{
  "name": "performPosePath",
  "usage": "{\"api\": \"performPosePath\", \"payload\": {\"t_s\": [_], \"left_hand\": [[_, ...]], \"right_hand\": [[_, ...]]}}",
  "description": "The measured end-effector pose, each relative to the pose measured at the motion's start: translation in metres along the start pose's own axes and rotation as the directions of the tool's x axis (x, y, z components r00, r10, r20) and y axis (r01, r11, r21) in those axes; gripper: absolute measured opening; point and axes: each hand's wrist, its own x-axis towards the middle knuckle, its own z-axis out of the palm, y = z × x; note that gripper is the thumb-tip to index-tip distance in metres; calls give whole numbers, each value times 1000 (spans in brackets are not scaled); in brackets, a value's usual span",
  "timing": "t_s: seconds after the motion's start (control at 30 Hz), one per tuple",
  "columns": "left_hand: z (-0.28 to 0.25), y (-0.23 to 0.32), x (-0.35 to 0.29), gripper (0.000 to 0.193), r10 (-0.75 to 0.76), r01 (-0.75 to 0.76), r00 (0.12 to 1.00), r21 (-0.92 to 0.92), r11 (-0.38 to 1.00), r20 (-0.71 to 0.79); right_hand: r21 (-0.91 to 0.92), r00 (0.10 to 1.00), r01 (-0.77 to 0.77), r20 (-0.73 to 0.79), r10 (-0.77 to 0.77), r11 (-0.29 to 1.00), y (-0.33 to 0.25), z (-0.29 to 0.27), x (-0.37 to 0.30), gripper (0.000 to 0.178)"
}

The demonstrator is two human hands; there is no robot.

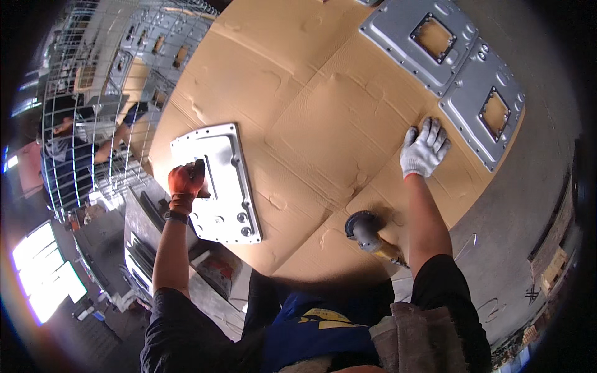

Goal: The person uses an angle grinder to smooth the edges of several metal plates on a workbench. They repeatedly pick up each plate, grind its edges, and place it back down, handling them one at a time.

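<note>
A silver stamped metal panel (231,186) with bolt holes along its rim lies at the left on the cardboard-covered table. My left hand (186,179), in an orange-red glove, is closed around the edge of the panel's middle opening. The fingertips are partly hidden there. My right hand (425,148), in a white glove, rests with fingers spread on the cardboard, just left of the far-right panels. An angle grinder (370,236) with a dark disc and a yellowish body lies on the cardboard near the front, left of my right forearm.
Two similar panels (398,34) (469,124) with square openings lie side by side at the far right of the cardboard (336,124). A wire mesh cage (81,124) stands at the left. Behind it are another person (74,155) and more metal panels (158,43).
</note>
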Motion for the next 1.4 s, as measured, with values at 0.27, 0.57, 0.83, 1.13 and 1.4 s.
{"api": "performPosePath", "payload": {"t_s": [0.27, 0.57, 0.83, 1.13, 1.4], "left_hand": [[-8, 237, 160, 44, 341, -529, 814, -355, 771, -471], [-17, 522, 230, 81, 768, -859, 501, -126, 496, -398], [18, 601, 212, 69, 749, -758, 632, 42, 651, -197], [-28, 545, 211, 40, 733, -759, 627, 4, 651, -264], [-77, 308, 134, 34, 883, -884, 464, 23, 467, -68]], "right_hand": [[25, 991, -78, 111, 75, 997, 2, -3, 5, 50], [143, 992, -103, 91, 91, 984, 6, 3, 7, 56], [195, 977, -152, 178, 117, 969, 9, 1, 10, 56], [119, 991, -106, 99, 94, 987, 9, 7, 6, 53], [42, 998, -53, 26, 52, 998, 6, 3, 5, 47]]}}
